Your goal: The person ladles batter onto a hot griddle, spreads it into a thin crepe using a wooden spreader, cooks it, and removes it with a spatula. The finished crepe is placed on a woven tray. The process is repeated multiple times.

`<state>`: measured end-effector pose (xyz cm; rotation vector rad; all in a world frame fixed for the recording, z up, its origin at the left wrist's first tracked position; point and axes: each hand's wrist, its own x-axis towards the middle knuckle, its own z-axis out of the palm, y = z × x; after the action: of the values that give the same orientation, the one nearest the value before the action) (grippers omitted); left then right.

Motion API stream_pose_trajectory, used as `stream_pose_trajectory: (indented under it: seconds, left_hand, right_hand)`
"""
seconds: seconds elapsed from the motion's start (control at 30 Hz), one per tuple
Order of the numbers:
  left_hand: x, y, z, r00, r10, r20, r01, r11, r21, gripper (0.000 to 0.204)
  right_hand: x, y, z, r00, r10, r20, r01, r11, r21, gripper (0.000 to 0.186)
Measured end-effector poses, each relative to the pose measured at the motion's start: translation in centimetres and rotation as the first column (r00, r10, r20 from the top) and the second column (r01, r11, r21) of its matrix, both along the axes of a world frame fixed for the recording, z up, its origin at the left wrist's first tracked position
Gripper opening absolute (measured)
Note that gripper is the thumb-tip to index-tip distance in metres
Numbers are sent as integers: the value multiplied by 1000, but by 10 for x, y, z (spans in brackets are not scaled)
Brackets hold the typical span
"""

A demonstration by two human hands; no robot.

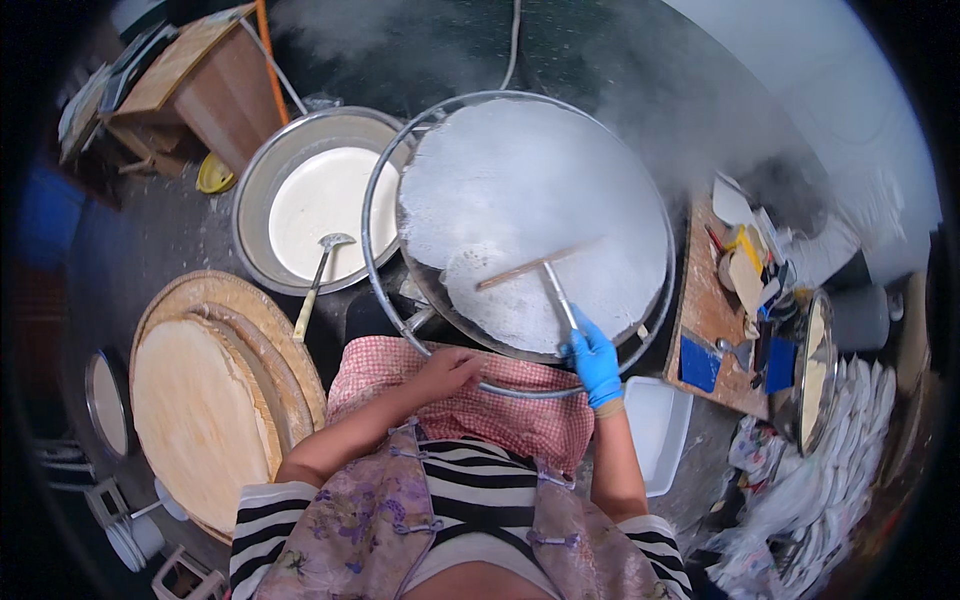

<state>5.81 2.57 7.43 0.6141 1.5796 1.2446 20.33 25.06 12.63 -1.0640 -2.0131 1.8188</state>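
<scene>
My right hand (pixel 592 362), in a blue glove, grips the handle of a T-shaped batter spreader (pixel 556 290). The spreader's wooden bar lies across a thin pale sheet of batter (pixel 520 180), which covers most of the round griddle (pixel 430 285). Steam blurs the sheet's far side. Loosely curled, my bare left hand (pixel 450 374) hovers over the pink checked cloth (pixel 375 375) on my lap, beside the near edge of the metal ring (pixel 372 240) around the griddle. Nothing shows in its fingers.
Left of the griddle, a ladle (pixel 318 280) rests in a large metal basin (pixel 250 215) of white batter. Nearer stands a stack of round flatbreads (pixel 200 400). To the right are a cluttered wooden board (pixel 705 310), a white tray (pixel 655 430) and plastic bags (pixel 810 500).
</scene>
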Motion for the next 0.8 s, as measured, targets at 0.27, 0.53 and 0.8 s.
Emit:
stream_pose_trajectory:
  seconds: [0.27, 0.53, 0.8]
  left_hand:
    - [43, 83, 28, 993, 91, -73, -79, 986, 145, 28]
    - [13, 44, 58, 896, 306, 323, -359, 925, 121, 30]
    - [-1, -14, 70, 906, 357, 225, -403, 892, 206, 30]
  right_hand:
    - [32, -62, 17, 992, 50, -116, -29, 984, 177, 48]
    - [187, 85, -58, 512, -798, -319, 826, 559, -74, 44]
    - [240, 196, -124, 277, -960, -34, 913, 274, -301, 70]
